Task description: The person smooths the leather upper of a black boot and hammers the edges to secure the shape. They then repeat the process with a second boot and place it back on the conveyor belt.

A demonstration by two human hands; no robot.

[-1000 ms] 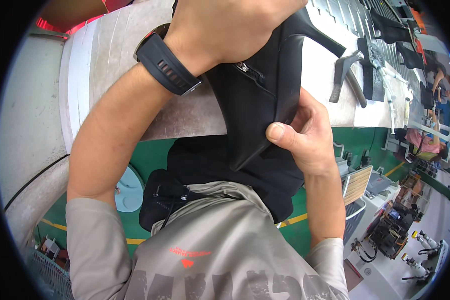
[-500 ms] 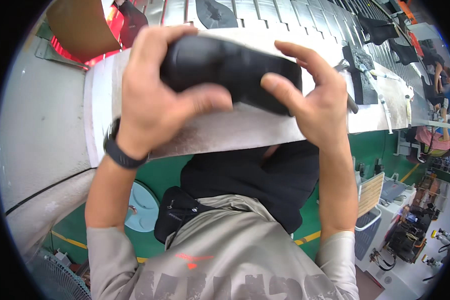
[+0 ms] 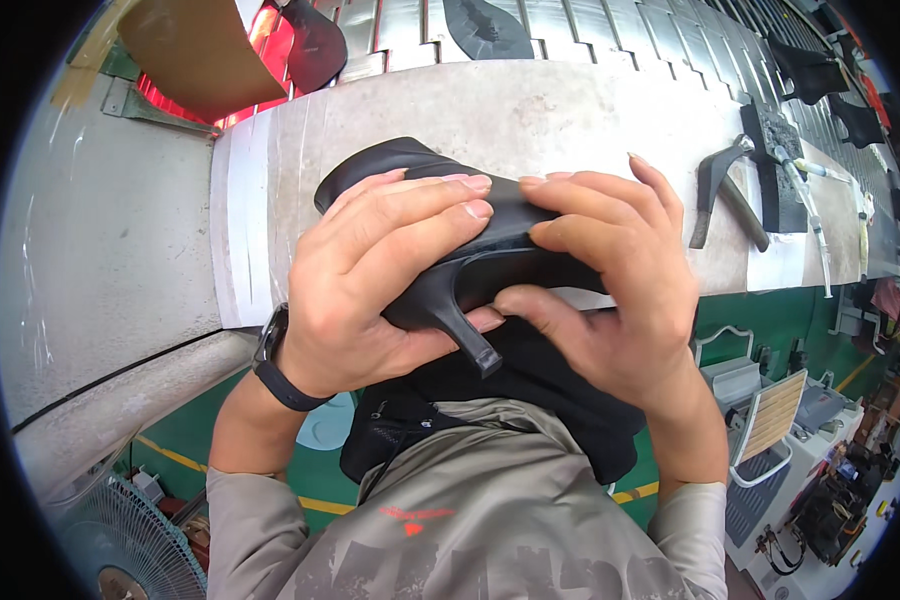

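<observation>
The left hand (image 3: 355, 290) is wrapped around the shaft and heel part of a black high-heeled ankle boot (image 3: 505, 212), its fingers lying over the upper side and its thumb near the heel (image 3: 470, 335). The right hand (image 3: 640, 280) is curved over the front part; its fingers press on the upper and its thumb is at the sole side, so the boot is gripped between both hands. The boot lies sideways, shaft to the left, toe part to the right and mostly covered, heel pointing near, toward the person. It is at the near edge of the workbench (image 3: 530, 110); whether it rests there, I cannot tell.

I judge that the step in hand is handling the boot, perhaps pressing or checking the edge where upper meets sole. The next move, in my opinion, calls for steady support from both hands, because the narrow heel sticks out.

To the right on the bench, apart from the hands, lies a hammer (image 3: 745, 218), and just beside it a dark textured block (image 3: 778, 190) and a slim white tool (image 3: 815, 220). On the far side runs a slatted metal conveyor (image 3: 610, 30), bearing a dark sole-shaped piece (image 3: 487, 30).
</observation>
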